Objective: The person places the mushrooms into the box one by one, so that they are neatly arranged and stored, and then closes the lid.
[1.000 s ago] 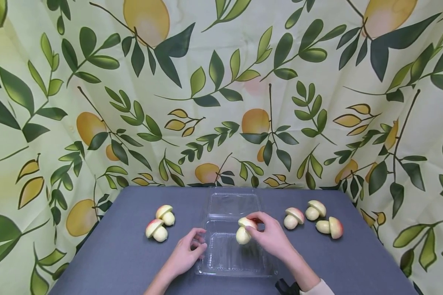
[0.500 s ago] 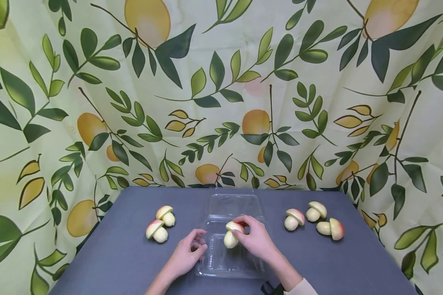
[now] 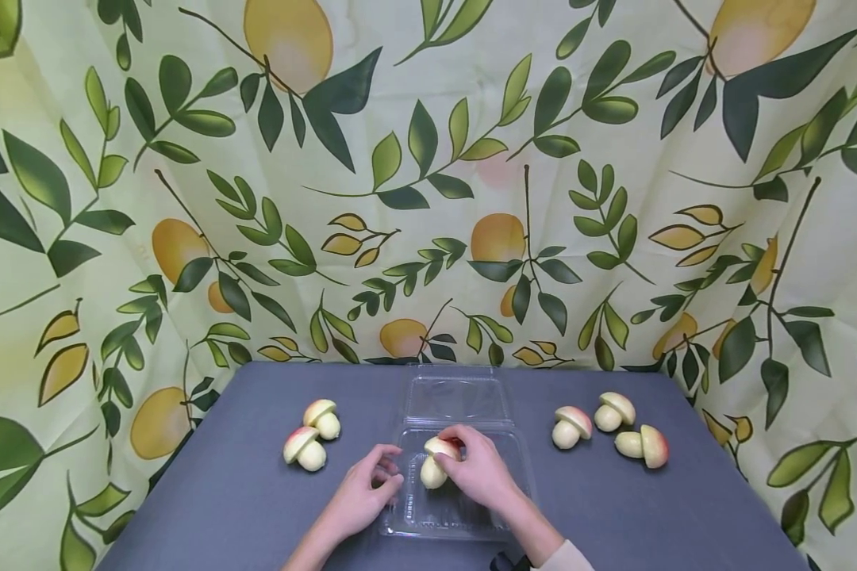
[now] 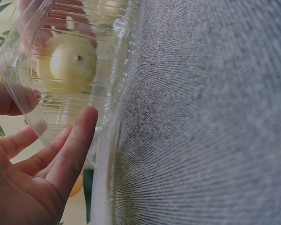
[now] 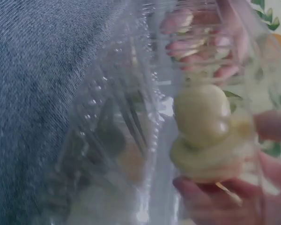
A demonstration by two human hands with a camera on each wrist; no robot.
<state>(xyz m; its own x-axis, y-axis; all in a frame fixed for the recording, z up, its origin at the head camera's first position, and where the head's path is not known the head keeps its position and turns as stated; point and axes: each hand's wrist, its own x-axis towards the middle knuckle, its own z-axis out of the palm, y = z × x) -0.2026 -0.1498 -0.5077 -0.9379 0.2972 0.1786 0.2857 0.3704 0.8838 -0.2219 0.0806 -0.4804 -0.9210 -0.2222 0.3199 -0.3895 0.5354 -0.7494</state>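
My right hand [image 3: 480, 469] holds a toy mushroom [image 3: 434, 471] by its red-tinged cap, fingers on one side and thumb on the other. The mushroom's pale round stem tilts toward the lower left, inside the outline of a clear plastic clamshell box [image 3: 464, 530]. Through the clear wall, the stem [image 5: 202, 115] shows in the right wrist view, and its end [image 4: 74, 65] faces the left wrist camera. My left hand [image 3: 363, 490] stays at the box's left side. Its fingers [image 4: 68, 164] are loosely extended, with fingertips right at the wall and rim.
Two toy mushrooms [image 3: 305, 449] lie close together left of the box. Three more toy mushrooms [image 3: 573, 427] lie to the right. The box's lid [image 3: 457, 396] is laid back toward the patterned curtain [image 3: 428, 238]. Grey cloth [image 3: 257, 523] covers the table.
My right hand has carried the toy mushroom leftward and slightly down across the box, from its right part to its left part. My left hand has stayed in place at the box's side.
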